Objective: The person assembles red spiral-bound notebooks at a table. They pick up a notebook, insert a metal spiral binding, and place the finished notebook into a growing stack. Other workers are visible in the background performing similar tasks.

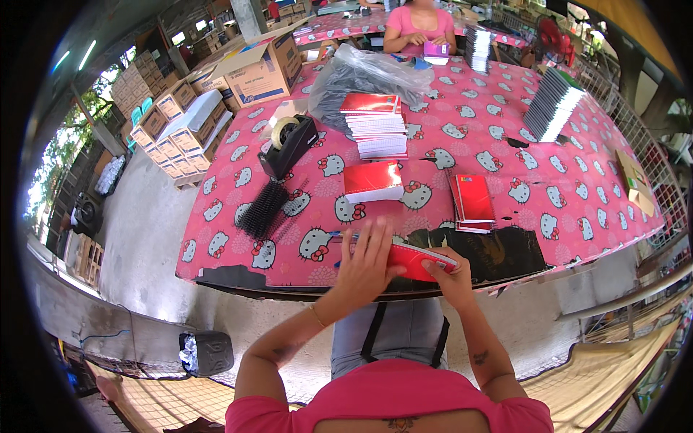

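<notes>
A red-covered notebook [417, 260] lies at the near edge of the table covered in a pink cartoon-cat cloth [505, 144]. My left hand [367, 261] rests flat on its left part with fingers spread. My right hand [451, 274] pinches its right end. Just beyond lies another red notebook [372, 180] with its white page block showing. To the right sits a small stack of thin red covers [473, 202]. A pile of black plastic binding combs [266, 209] lies to the left.
A taller stack of red notebooks [377, 124], a black tape dispenser [287, 144], a grey plastic bag [368, 76] and dark-edged book stacks [552, 105] stand farther back. A person in pink [419, 25] sits at the far end. Cardboard boxes [253, 68] line the left.
</notes>
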Demonstrator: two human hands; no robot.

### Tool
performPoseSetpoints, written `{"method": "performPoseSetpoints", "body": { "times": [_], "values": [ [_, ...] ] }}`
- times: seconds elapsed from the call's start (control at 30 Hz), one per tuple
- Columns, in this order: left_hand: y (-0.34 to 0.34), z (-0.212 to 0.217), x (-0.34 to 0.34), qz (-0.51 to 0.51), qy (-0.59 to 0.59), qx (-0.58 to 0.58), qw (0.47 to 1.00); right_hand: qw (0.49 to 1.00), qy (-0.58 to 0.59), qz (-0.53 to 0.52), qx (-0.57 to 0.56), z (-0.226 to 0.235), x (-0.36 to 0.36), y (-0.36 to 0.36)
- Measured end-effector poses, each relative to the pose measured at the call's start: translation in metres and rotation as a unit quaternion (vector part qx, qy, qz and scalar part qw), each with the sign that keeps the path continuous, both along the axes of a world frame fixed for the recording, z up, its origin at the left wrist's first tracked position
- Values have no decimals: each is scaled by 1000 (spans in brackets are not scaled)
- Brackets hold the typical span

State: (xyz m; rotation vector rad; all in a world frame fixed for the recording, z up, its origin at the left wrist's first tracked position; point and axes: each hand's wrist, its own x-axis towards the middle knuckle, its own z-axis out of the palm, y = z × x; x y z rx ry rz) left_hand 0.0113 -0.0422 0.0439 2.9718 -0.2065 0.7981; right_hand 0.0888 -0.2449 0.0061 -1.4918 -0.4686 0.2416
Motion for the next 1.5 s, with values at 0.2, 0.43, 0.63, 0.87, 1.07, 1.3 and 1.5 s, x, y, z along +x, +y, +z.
{"method": "performPoseSetpoints", "body": {
  "times": [0.2,0.43,0.63,0.87,1.07,1.3,1.5],
  "values": [
    [14,-13,2,-72,-2,-73,995,999,-29,19,-28,0,-2,-3],
    [52,23,16,-175,159,-268,934,998,-36,55,-16,4,4,-7],
    [52,20,17,-199,146,-274,930,996,-44,75,-34,9,8,-11],
    [50,17,18,-200,203,-279,917,995,12,96,-10,-1,9,-10],
    [47,20,16,-199,189,-291,917,992,12,124,2,-1,8,-10],
    [9,16,-2,-18,31,48,998,995,85,44,21,5,-3,-2],
    [-7,-12,-10,25,25,84,996,996,81,24,37,12,-8,6]
  ]
}}
